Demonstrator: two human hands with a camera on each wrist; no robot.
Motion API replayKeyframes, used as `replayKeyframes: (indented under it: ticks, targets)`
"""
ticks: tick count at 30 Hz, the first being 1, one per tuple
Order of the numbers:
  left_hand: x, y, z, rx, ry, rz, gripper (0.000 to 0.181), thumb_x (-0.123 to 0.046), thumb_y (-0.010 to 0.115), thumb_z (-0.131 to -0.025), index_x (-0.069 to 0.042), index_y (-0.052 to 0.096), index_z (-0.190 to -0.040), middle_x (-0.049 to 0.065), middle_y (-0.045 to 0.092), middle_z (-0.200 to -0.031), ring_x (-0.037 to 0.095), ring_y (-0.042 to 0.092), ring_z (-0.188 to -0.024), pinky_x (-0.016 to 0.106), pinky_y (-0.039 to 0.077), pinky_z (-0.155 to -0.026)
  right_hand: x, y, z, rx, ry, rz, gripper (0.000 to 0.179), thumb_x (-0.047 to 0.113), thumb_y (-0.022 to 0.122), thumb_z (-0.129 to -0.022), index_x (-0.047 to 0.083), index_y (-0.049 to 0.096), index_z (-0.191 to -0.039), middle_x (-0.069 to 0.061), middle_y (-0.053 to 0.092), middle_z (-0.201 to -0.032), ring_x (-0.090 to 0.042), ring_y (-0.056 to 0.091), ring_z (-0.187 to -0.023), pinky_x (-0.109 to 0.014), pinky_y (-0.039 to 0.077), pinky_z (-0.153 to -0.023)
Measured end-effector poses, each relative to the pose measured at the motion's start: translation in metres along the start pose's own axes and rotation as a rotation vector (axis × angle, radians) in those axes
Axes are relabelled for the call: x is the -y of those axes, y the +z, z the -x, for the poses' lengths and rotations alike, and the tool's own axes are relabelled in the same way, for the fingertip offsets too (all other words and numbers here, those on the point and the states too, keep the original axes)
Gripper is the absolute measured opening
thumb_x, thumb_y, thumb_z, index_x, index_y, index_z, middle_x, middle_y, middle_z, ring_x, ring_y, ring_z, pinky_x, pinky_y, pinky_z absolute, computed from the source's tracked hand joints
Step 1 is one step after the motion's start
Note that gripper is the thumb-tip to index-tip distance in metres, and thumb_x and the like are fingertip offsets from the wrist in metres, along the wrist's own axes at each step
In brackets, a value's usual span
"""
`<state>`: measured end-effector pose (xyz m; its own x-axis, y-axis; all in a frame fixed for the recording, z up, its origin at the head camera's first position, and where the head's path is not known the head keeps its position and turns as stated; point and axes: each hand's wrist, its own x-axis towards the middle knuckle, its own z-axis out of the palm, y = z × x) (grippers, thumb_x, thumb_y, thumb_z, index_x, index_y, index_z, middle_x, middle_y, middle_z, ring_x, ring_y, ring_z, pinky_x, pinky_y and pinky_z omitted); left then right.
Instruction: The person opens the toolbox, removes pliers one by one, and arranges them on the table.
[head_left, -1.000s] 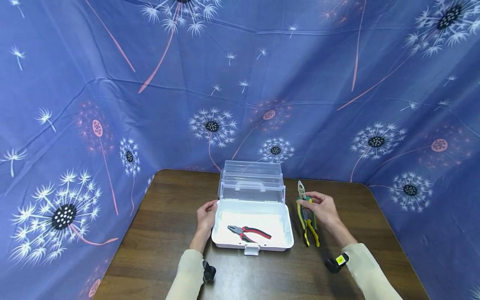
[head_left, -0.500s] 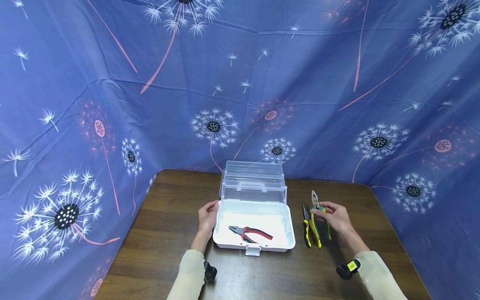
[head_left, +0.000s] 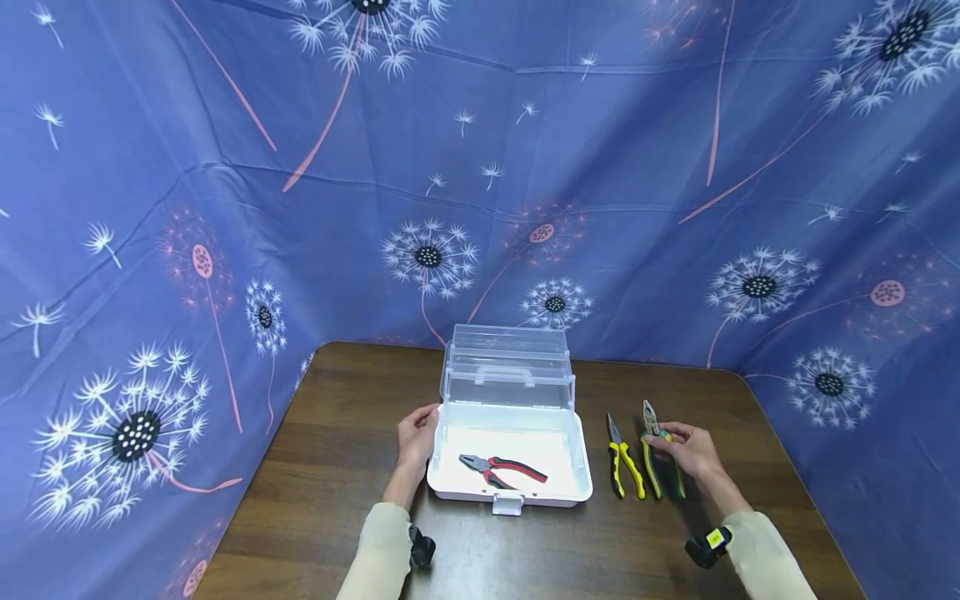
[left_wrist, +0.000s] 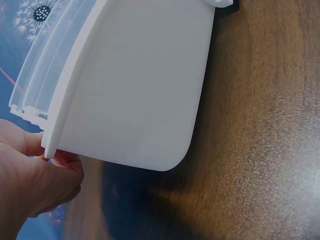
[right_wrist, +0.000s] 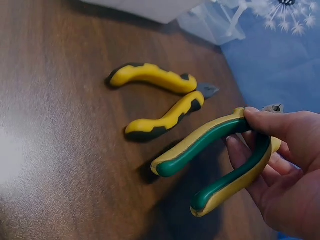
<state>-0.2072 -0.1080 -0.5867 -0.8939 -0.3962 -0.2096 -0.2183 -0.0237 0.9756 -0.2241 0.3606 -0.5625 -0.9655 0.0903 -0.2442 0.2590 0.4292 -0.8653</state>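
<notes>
My left hand (head_left: 417,435) pinches the rim of a white toolbox (head_left: 510,497) at its back left corner; the left wrist view shows thumb and fingers on either side of that rim (left_wrist: 51,142). The box's clear lid (head_left: 510,364) stands raised at the back. Inside lie red-and-black combination pliers (head_left: 525,469). To the right of the box, my right hand (head_left: 692,450) holds green-and-yellow pliers (right_wrist: 220,135) near the pivot, handles spread toward me. Left of these, yellow-and-black needle-nose pliers (head_left: 625,467) lie on the table with their handles apart.
The brown wooden table (head_left: 322,517) carries everything. A blue dandelion-print cloth (head_left: 637,275) hangs behind and along both sides. Dark cameras (head_left: 422,547) are strapped to both wrists, over light sleeves (head_left: 375,550).
My right hand has moved the green-and-yellow pliers rightward, from over the needle-nose pliers to beside them, uncovering those fully. My left hand keeps its grip on the box.
</notes>
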Motion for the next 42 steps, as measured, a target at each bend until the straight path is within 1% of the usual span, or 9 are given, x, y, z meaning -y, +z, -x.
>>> replayKeyframes:
  ticks: [7,12,16,18,22,25,27,31,42]
  targets:
    - [0.000,0.000,0.002,-0.009,0.009,-0.002,0.025,-0.008,0.058,-0.104,0.004,0.071,-0.121,0.017,0.068,-0.112,0.022,0.059,-0.099,0.022,0.048,-0.077,-0.015,0.005,-0.007,-0.013,0.035,-0.028,0.054,0.008,0.076,-0.093,-0.021,0.052,-0.132,-0.017,0.076,-0.101,-0.015,0.074,-0.078,-0.033,0.061,-0.072]
    - [0.000,0.001,0.002,-0.012,0.011,0.002,0.025,-0.007,0.058,-0.104,0.005,0.071,-0.121,0.018,0.069,-0.110,0.021,0.059,-0.097,0.022,0.047,-0.076,-0.018,0.010,-0.010,-0.032,0.027,0.001,0.049,0.005,0.076,-0.092,-0.022,0.055,-0.127,-0.020,0.076,-0.099,-0.015,0.074,-0.076,-0.033,0.061,-0.070]
    - [-0.001,0.001,0.002,-0.007,0.011,0.004,0.025,-0.007,0.058,-0.104,0.005,0.071,-0.121,0.018,0.069,-0.110,0.021,0.059,-0.097,0.023,0.048,-0.077,-0.022,0.011,-0.012,-0.056,0.012,0.083,0.046,0.007,0.076,-0.091,-0.020,0.059,-0.124,-0.019,0.076,-0.094,-0.016,0.074,-0.074,-0.032,0.061,-0.067]
    - [0.000,0.001,0.002,-0.007,0.011,0.006,0.025,-0.007,0.058,-0.104,0.005,0.071,-0.121,0.018,0.069,-0.111,0.021,0.060,-0.097,0.023,0.048,-0.077,-0.023,0.012,-0.012,-0.070,-0.004,0.153,0.045,0.010,0.077,-0.092,-0.019,0.060,-0.122,-0.020,0.076,-0.093,-0.023,0.075,-0.075,-0.035,0.061,-0.067]
    - [0.000,0.001,0.001,-0.002,0.021,0.015,0.025,-0.007,0.058,-0.104,0.006,0.071,-0.121,0.019,0.069,-0.110,0.021,0.059,-0.097,0.022,0.047,-0.076,-0.021,0.012,-0.010,-0.112,-0.038,0.334,0.045,0.020,0.076,-0.093,-0.014,0.064,-0.120,-0.029,0.071,-0.104,-0.038,0.071,-0.092,-0.047,0.057,-0.079]
    - [0.000,0.000,0.000,0.002,0.027,0.019,0.025,-0.007,0.058,-0.103,0.006,0.071,-0.120,0.018,0.069,-0.109,0.020,0.059,-0.096,0.021,0.047,-0.075,-0.021,0.011,-0.008,-0.130,-0.043,0.421,0.047,0.025,0.074,-0.095,-0.012,0.065,-0.122,-0.035,0.064,-0.117,-0.047,0.062,-0.104,-0.056,0.050,-0.087]
    - [0.000,0.000,0.000,0.001,0.024,0.019,0.024,-0.007,0.059,-0.103,0.006,0.071,-0.120,0.017,0.068,-0.109,0.020,0.058,-0.096,0.021,0.047,-0.075,-0.022,0.011,-0.008,-0.129,-0.038,0.433,0.047,0.026,0.073,-0.096,-0.011,0.064,-0.124,-0.036,0.063,-0.121,-0.050,0.060,-0.109,-0.059,0.049,-0.090]
    - [-0.001,0.000,0.001,0.000,0.031,0.016,0.024,-0.006,0.059,-0.103,0.007,0.071,-0.119,0.017,0.068,-0.107,0.019,0.058,-0.094,0.020,0.047,-0.074,-0.022,0.009,-0.005,-0.129,-0.048,0.439,0.045,0.023,0.070,-0.097,-0.012,0.063,-0.125,-0.035,0.064,-0.119,-0.049,0.060,-0.108,-0.059,0.050,-0.089]
    - [-0.001,0.001,0.001,-0.010,0.039,0.006,0.025,-0.006,0.059,-0.103,0.009,0.070,-0.120,0.018,0.068,-0.105,0.019,0.058,-0.092,0.018,0.046,-0.073,-0.007,0.015,0.012,-0.200,-0.161,0.394,0.034,0.015,0.066,-0.098,-0.011,0.066,-0.119,-0.028,0.071,-0.110,-0.045,0.066,-0.104,-0.055,0.048,-0.090]
